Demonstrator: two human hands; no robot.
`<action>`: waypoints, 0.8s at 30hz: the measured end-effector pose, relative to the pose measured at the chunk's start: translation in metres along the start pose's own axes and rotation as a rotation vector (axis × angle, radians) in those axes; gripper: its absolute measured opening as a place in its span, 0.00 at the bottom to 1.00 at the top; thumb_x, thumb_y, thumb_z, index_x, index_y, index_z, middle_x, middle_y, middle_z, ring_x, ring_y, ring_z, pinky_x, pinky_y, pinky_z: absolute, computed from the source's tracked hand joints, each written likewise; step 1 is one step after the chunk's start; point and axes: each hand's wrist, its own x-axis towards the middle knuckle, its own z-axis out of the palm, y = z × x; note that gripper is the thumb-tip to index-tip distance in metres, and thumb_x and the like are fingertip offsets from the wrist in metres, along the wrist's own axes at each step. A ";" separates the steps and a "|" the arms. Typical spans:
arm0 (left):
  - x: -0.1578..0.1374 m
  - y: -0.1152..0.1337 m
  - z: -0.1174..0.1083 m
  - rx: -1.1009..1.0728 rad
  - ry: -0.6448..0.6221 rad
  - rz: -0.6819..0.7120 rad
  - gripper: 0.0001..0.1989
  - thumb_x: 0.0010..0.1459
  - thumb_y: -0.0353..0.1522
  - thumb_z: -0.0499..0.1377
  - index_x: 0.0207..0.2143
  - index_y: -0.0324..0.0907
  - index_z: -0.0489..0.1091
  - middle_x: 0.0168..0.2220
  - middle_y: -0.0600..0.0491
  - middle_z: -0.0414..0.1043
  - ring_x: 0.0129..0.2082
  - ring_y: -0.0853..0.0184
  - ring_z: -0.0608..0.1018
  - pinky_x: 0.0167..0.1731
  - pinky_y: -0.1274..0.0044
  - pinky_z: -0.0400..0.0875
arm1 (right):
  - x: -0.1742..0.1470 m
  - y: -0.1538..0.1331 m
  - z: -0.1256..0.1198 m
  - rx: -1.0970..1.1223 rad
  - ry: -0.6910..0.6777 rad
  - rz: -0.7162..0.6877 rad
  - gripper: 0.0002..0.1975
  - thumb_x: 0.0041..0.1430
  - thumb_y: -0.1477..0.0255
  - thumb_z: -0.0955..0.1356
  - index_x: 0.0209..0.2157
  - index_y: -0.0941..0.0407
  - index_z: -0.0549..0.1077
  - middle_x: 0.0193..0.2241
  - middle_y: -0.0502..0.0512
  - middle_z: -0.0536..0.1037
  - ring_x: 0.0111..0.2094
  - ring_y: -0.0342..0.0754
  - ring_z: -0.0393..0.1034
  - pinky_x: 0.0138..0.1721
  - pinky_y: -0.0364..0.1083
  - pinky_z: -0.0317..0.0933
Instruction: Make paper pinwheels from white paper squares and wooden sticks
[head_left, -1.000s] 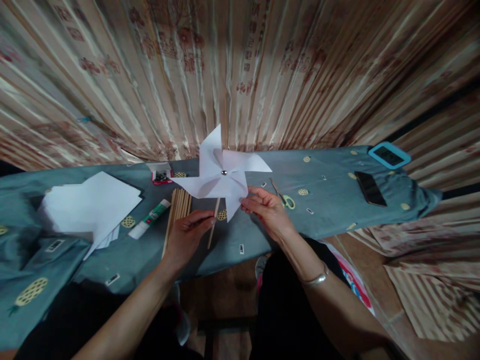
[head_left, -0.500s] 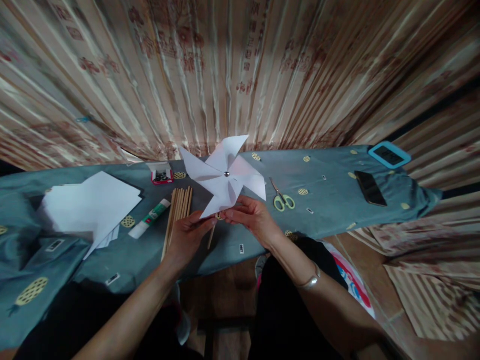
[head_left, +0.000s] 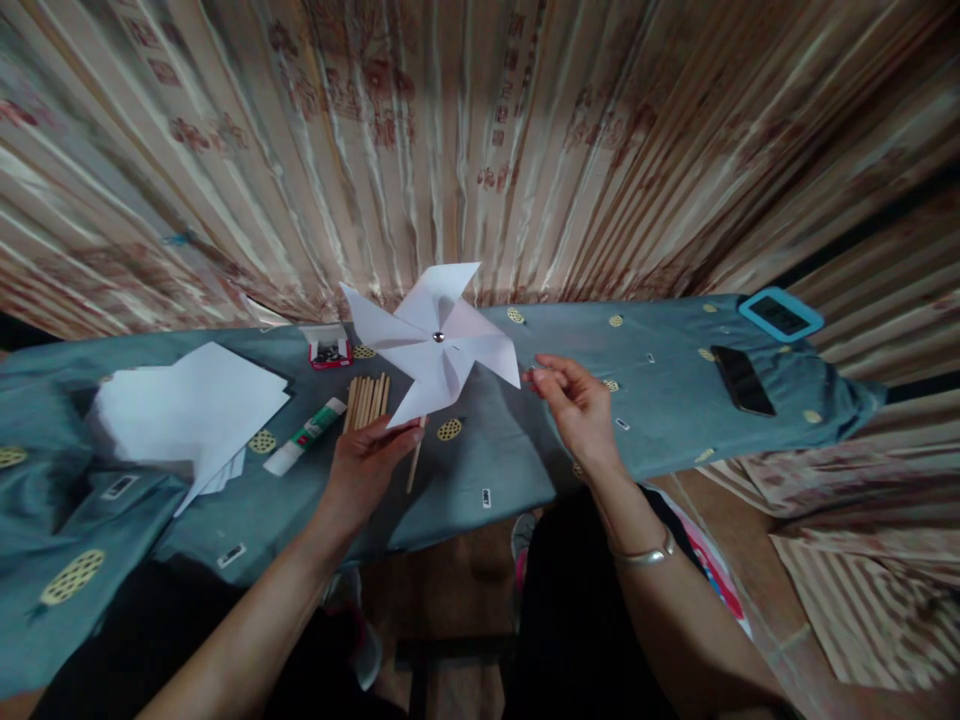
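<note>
A white paper pinwheel (head_left: 427, 350) with a silver pin head at its centre stands above the table on a thin wooden stick (head_left: 414, 462). My left hand (head_left: 367, 465) is closed around the stick just below the blades, thumb pointing right. To the right of the pinwheel, my right hand (head_left: 577, 405) has loosely bent fingers with nothing visible in them. Its fingertips are close to the right blade's tip; whether they touch it I cannot tell. The green scissors are hidden behind this hand.
Left of the pinwheel lie wooden sticks (head_left: 367, 395), a glue stick (head_left: 306, 435), a small red box of pins (head_left: 330, 352) and white paper sheets (head_left: 195, 400). A phone (head_left: 742, 380) and a blue-framed device (head_left: 780, 314) are at the right end. A pleated curtain (head_left: 450, 150) hangs behind.
My right hand has come off the stick area and moved right, in front of the scissors. The pinwheel has shifted slightly left and up in my left hand.
</note>
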 end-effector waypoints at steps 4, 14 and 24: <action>-0.003 -0.002 0.005 -0.004 -0.031 0.006 0.15 0.41 0.40 0.69 0.32 0.42 0.80 0.34 0.50 0.82 0.38 0.57 0.81 0.43 0.68 0.74 | 0.003 -0.013 0.001 0.120 -0.013 -0.031 0.19 0.50 0.56 0.74 0.39 0.53 0.77 0.30 0.51 0.82 0.34 0.46 0.75 0.44 0.49 0.67; -0.001 -0.010 0.004 0.052 -0.071 0.031 0.12 0.43 0.39 0.68 0.31 0.46 0.81 0.33 0.51 0.82 0.37 0.58 0.81 0.44 0.69 0.74 | 0.002 -0.007 0.011 0.216 -0.080 0.087 0.21 0.39 0.62 0.78 0.37 0.51 0.77 0.24 0.45 0.79 0.26 0.42 0.70 0.34 0.46 0.66; -0.003 -0.001 0.004 0.080 -0.043 0.069 0.11 0.44 0.39 0.68 0.31 0.46 0.81 0.34 0.52 0.82 0.38 0.59 0.81 0.44 0.71 0.74 | -0.012 -0.009 0.022 0.255 -0.195 0.223 0.20 0.39 0.63 0.78 0.37 0.52 0.77 0.24 0.45 0.79 0.26 0.42 0.71 0.34 0.45 0.67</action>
